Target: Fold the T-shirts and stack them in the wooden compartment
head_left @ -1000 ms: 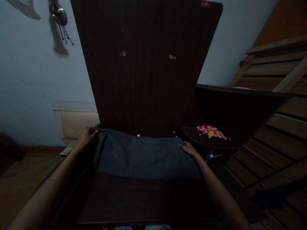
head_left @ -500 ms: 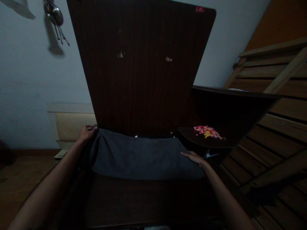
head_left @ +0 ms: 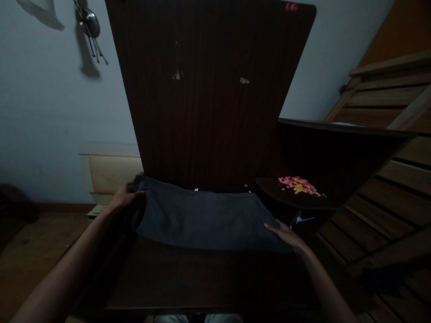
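My right hand (head_left: 285, 234) has slid nearer me along the grey cloth (head_left: 205, 220), thumb on top, fingers hidden, grip unclear. My left hand (head_left: 121, 198) curls nearly closed on the opposite edge; the cloth between them seems steadied lower down.

Dim room, apparently in a home, round silvery metal fitting (head_left: 90, 23) is hanging on pale bluish wall (head_left: 40, 94), brown wooden floor (head_left: 43, 242) is showing below, slatted brown wooden frame (head_left: 409, 179) is standing at right, dark wood-grain desk (head_left: 182, 278) is standing in front
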Demonstrator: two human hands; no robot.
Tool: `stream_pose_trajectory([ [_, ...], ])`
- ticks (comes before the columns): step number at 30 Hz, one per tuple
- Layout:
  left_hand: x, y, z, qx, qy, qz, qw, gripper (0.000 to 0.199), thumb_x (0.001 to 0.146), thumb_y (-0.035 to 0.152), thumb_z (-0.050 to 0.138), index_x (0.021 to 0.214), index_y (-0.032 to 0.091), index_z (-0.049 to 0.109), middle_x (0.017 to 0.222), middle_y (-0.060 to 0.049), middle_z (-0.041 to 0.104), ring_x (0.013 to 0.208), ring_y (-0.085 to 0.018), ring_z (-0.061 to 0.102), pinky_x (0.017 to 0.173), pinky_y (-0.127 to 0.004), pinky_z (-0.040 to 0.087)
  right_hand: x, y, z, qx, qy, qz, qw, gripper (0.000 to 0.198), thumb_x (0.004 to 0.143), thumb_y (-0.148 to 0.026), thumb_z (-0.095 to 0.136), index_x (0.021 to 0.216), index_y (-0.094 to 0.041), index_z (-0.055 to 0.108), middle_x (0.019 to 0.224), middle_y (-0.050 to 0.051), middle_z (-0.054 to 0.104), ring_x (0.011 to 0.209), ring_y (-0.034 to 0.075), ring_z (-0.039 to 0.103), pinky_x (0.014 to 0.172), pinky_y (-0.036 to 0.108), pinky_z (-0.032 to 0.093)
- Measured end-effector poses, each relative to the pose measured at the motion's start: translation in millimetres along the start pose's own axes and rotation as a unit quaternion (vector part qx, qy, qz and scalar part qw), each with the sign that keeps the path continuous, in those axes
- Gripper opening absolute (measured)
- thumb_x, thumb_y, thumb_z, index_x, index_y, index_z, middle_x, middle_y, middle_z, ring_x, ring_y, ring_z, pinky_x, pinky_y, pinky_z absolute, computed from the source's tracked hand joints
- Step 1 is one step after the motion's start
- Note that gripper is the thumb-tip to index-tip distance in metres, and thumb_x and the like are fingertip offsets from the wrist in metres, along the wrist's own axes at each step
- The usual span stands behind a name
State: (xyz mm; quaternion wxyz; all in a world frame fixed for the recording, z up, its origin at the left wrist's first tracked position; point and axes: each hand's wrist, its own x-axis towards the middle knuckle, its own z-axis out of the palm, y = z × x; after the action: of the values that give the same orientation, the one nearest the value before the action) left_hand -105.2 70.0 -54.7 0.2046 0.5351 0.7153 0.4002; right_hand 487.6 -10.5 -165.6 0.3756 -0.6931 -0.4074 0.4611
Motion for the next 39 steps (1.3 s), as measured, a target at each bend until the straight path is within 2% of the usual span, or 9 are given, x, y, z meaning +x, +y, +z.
stream_pose_trajectory([
  [4,11.4,4.6,-8.5,-0.055,0.018,-0.037,0.998,0.064,0.071,0.033,0.073,0.127,0.015,0.048,0.086,-0.008,0.071,0.064,-0.019,0.068,0.058,-0.03,0.055,6.1,8.4,-0.1,-0.061,0.017,-0.055,0.996,0.048,0.07,-0.049,0.071,0.105,-0.018,0.062,0.112,0.011,0.071,0.103,0.027,0.067,0.088,0.036,0.055],
  [8,23.5,0.5,-11.4,0.065,0.064,-0.011,0.996,0.056,0.075,0.035,0.066,0.124,0.014,0.051,0.092,-0.011,0.072,0.077,-0.024,0.07,0.066,-0.032,0.054,9.5,12.3,-1.9,-0.149,0.045,-0.088,0.984,0.043,0.071,-0.052,0.067,0.097,-0.018,0.063,0.108,0.01,0.072,0.102,0.027,0.067,0.088,0.035,0.053],
  [11,18.8,-7.0,-8.2,0.131,0.053,0.012,0.99,0.06,0.075,0.041,0.062,0.124,0.009,0.05,0.096,-0.015,0.071,0.089,-0.029,0.069,0.073,-0.036,0.053,7.3,11.8,-1.9,-0.216,0.072,-0.091,0.969,0.041,0.075,-0.052,0.062,0.097,-0.018,0.062,0.103,0.01,0.072,0.1,0.026,0.067,0.088,0.034,0.052],
  [16,-29.7,-17.1,1.0,0.182,0.118,0.038,0.976,0.067,0.077,0.049,0.057,0.13,0.009,0.045,0.1,-0.017,0.069,0.093,-0.034,0.067,0.077,-0.041,0.052,-2.0,7.9,3.4,-0.317,0.115,-0.081,0.938,0.047,0.082,-0.052,0.054,0.112,-0.016,0.055,0.1,0.012,0.071,0.095,0.027,0.069,0.082,0.035,0.051],
  [22,-104.9,-38.3,24.1,0.177,0.231,0.107,0.951,0.05,0.086,0.043,0.043,0.123,0.009,0.049,0.114,-0.019,0.062,0.106,-0.032,0.058,0.091,-0.043,0.046,-8.2,6.0,13.5,-0.423,0.14,-0.12,0.887,0.053,0.09,-0.046,0.043,0.13,-0.011,0.043,0.12,0.021,0.063,0.106,0.031,0.065,0.087,0.039,0.048],
  [26,-130.4,-58.9,37.7,0.226,0.23,0.105,0.941,0.044,0.086,0.04,0.042,0.115,0.009,0.055,0.108,-0.017,0.061,0.102,-0.031,0.056,0.09,-0.043,0.045,-8.5,6.2,19.2,-0.456,0.146,-0.144,0.866,0.054,0.091,-0.041,0.04,0.134,-0.008,0.038,0.131,0.024,0.054,0.117,0.031,0.059,0.092,0.039,0.046],
  [30,-136.3,-67.6,40.7,0.252,0.193,0.101,0.943,0.041,0.084,0.043,0.046,0.105,0.012,0.061,0.103,-0.015,0.059,0.095,-0.029,0.056,0.084,-0.04,0.047,-6.0,9.6,21.5,-0.458,0.145,-0.144,0.865,0.053,0.091,-0.04,0.038,0.134,-0.008,0.038,0.132,0.023,0.053,0.118,0.031,0.058,0.094,0.04,0.045],
  [33,-134.5,-69.1,38.5,0.243,0.189,0.095,0.947,0.033,0.086,0.035,0.044,0.102,0.013,0.063,0.105,-0.015,0.059,0.093,-0.027,0.059,0.08,-0.037,0.048,-3.3,15.0,20.6,-0.446,0.137,-0.138,0.873,0.054,0.092,-0.042,0.036,0.134,-0.009,0.038,0.132,0.023,0.054,0.119,0.03,0.058,0.095,0.041,0.045],
  [39,-129.8,-73.2,31.4,0.146,0.21,0.065,0.965,0.029,0.083,0.026,0.043,0.102,0.016,0.062,0.096,-0.013,0.066,0.089,-0.027,0.063,0.078,-0.037,0.048,0.2,24.3,16.3,-0.417,0.129,-0.143,0.888,0.058,0.091,-0.046,0.034,0.136,-0.009,0.037,0.136,0.022,0.052,0.122,0.03,0.055,0.098,0.042,0.044],
])
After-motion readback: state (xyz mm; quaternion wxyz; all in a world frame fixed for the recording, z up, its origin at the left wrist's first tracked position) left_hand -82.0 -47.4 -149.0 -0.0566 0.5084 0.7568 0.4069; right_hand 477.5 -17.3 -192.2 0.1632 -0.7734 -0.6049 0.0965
